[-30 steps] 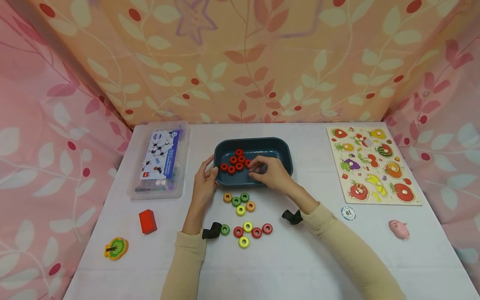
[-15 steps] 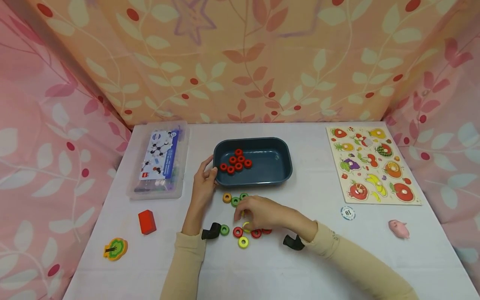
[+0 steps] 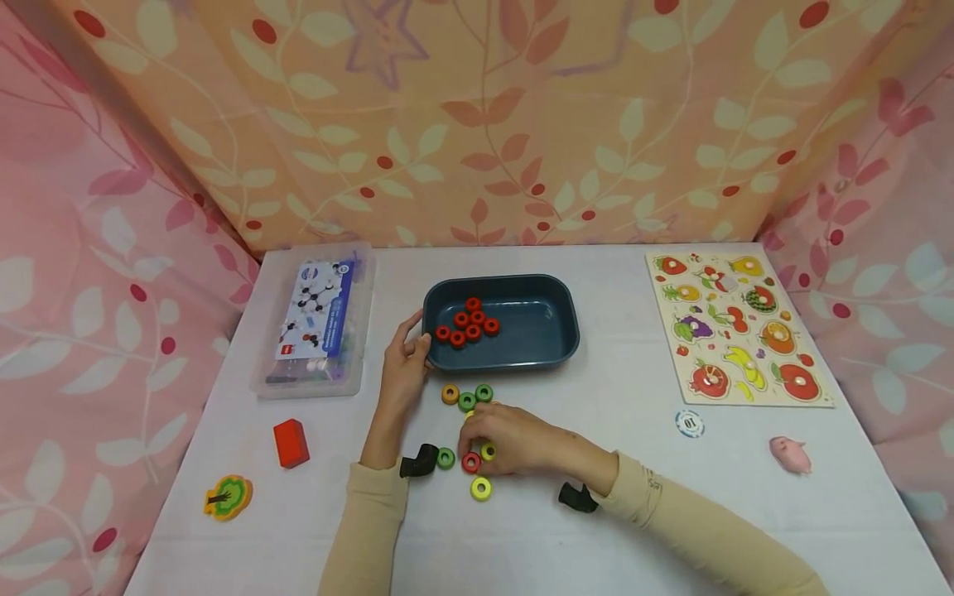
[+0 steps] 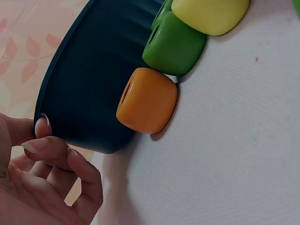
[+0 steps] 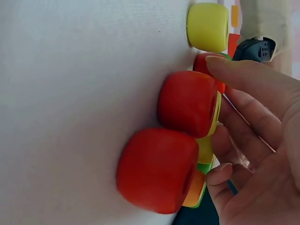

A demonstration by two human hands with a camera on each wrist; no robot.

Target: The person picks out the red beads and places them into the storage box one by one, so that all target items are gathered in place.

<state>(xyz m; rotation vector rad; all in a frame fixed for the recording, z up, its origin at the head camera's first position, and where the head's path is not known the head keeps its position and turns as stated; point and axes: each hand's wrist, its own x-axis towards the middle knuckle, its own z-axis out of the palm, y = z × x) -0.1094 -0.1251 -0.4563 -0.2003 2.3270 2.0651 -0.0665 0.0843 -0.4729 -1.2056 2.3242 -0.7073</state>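
Observation:
My left hand (image 3: 405, 371) pinches the left rim of a dark blue tray (image 3: 522, 365), thumb and finger on its edge in the left wrist view. Several small red rings (image 3: 477, 317) lie in the tray's left half. My right hand (image 3: 514, 439) is over the loose rings in front of it, thumb and fingertips round a red ring bead (image 3: 471, 463). In the right wrist view the thumb tip lies against that bead (image 5: 200, 63). Two more red beads (image 5: 157, 171) stand nearer that camera. Yellow (image 3: 481, 489), green (image 3: 445, 458) and orange (image 3: 450, 394) beads lie about.
A clear plastic case (image 3: 313, 319) lies at the back left, with a red block (image 3: 291, 443) and a tree-shaped piece (image 3: 228, 497) before it. On the right are a fruit puzzle board (image 3: 738, 331), a poker chip (image 3: 690, 424) and a pink pig (image 3: 791, 455).
My right hand has left the tray, come toward the front rings and down to the red bead on their left side. My left hand stays at the tray rim.

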